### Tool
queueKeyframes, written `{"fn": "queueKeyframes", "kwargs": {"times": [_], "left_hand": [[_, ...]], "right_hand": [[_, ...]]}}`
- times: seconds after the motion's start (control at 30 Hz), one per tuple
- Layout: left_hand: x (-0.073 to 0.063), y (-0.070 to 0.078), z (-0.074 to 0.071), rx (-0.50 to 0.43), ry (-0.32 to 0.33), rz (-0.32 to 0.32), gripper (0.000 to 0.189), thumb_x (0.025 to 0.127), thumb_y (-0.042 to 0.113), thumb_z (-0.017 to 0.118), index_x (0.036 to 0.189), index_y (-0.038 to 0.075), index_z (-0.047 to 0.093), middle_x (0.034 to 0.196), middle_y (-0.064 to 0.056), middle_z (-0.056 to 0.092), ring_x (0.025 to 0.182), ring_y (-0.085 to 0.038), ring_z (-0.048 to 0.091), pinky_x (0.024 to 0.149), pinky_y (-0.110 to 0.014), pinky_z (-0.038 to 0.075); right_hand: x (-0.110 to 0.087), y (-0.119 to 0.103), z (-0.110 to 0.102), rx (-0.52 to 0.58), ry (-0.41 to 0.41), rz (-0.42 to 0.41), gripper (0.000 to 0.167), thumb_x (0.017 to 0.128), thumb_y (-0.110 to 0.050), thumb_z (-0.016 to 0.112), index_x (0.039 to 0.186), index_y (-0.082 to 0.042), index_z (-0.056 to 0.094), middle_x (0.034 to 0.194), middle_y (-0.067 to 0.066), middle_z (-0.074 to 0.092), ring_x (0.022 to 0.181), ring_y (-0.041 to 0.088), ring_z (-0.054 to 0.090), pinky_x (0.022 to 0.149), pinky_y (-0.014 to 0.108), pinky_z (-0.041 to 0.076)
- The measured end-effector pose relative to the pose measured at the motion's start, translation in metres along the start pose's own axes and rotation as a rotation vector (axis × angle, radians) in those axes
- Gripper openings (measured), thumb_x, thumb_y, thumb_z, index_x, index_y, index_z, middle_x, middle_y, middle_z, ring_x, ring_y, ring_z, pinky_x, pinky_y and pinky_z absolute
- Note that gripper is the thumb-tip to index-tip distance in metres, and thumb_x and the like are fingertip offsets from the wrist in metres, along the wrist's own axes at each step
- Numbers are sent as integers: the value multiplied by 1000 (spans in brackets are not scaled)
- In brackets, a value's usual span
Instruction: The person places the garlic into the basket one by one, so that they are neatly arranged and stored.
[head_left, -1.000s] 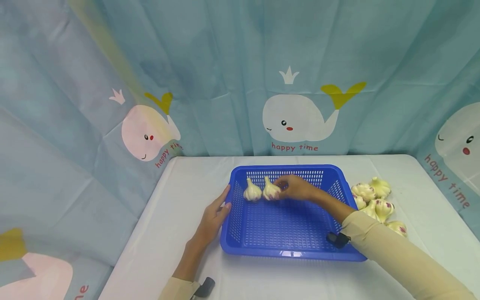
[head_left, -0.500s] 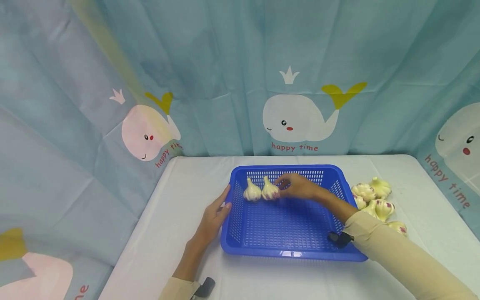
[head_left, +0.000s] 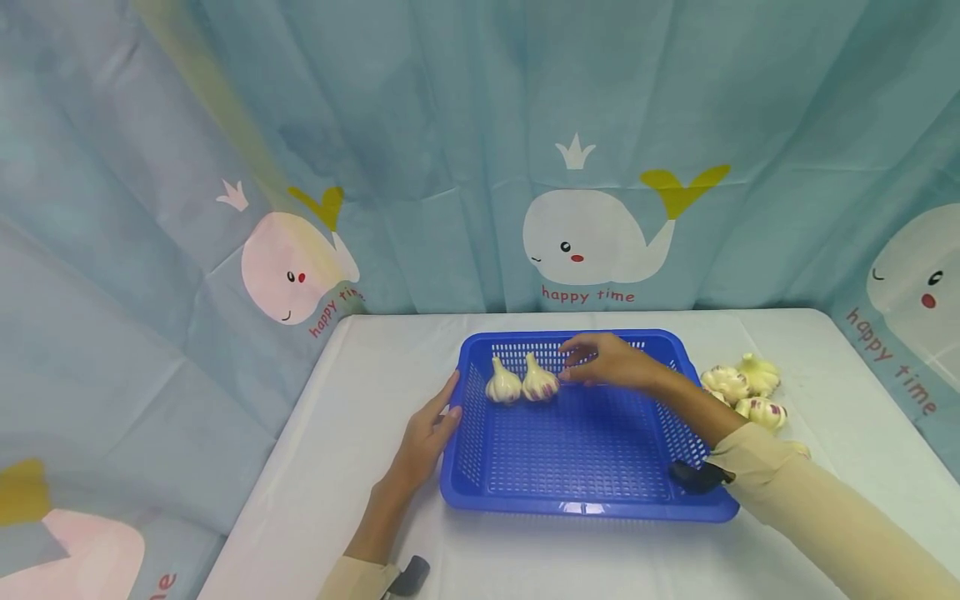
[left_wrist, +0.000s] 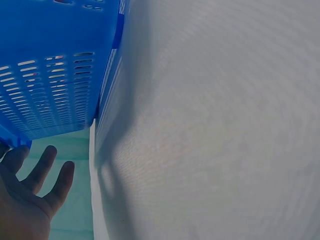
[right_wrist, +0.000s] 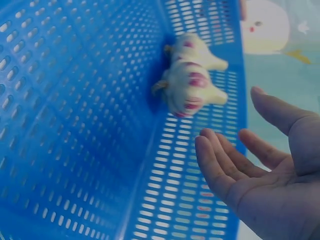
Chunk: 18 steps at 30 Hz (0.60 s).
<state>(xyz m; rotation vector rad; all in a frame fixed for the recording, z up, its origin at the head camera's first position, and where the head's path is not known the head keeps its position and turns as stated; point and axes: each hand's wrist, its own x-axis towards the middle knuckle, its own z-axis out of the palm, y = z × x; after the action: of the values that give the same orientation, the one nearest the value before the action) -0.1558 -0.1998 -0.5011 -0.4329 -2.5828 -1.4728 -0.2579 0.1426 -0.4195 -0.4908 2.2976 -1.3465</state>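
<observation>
Two garlic bulbs (head_left: pixel 503 386), white with purple streaks, stand side by side in the back left corner of a blue plastic basket (head_left: pixel 577 450). My right hand (head_left: pixel 611 362) is over the basket, just right of the nearer bulb (head_left: pixel 541 383), its fingers spread and holding nothing. In the right wrist view a gap shows between its fingertips and the bulbs (right_wrist: pixel 187 87). My left hand (head_left: pixel 424 435) rests against the basket's left rim with extended fingers. The left wrist view shows this hand (left_wrist: pixel 30 200) below the basket's perforated wall (left_wrist: pixel 50 75), fingers spread.
A heap of several more garlic bulbs (head_left: pixel 759 375) lies on the white table (head_left: pixel 360 392) to the right of the basket, partly hidden by the right sleeve. Behind the table hangs a blue curtain (head_left: pixel 435 242) printed with whales.
My right hand has let go of the second garlic bulb and moved back to the right and up, its fingers spreading. The bulb stays beside the first. My left hand has not moved.
</observation>
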Motion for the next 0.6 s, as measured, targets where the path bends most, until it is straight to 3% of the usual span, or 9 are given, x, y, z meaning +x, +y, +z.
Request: {"fn": "queueKeyframes", "kwargs": {"times": [0.23, 0.4, 0.6], "left_hand": [[-1, 0, 0, -11, 0, -9, 58, 113, 35, 46, 168, 25, 33, 170, 5, 37, 157, -25, 38, 116, -59, 47], [-1, 1, 1, -2, 0, -10, 58, 113, 36, 46, 168, 26, 33, 171, 6, 36, 157, -25, 38, 116, -59, 48], [0, 1, 1, 0, 3, -6, 58, 113, 37, 46, 168, 27, 32, 171, 7, 36, 157, -24, 38, 116, -59, 48]], "right_hand": [[-15, -10, -16, 39, 17, -52, 59, 96, -22, 79, 146, 2, 57, 138, 28, 63, 115, 31, 71, 99, 54, 61], [-28, -17, -29, 52, 35, -86, 59, 97, -23, 79, 147, -1, 57, 139, 27, 63, 113, 30, 73, 96, 48, 63], [-48, -24, -43, 38, 64, -78, 62, 98, -33, 78, 151, -10, 55, 143, 22, 64, 119, 33, 71, 98, 46, 63]]}}
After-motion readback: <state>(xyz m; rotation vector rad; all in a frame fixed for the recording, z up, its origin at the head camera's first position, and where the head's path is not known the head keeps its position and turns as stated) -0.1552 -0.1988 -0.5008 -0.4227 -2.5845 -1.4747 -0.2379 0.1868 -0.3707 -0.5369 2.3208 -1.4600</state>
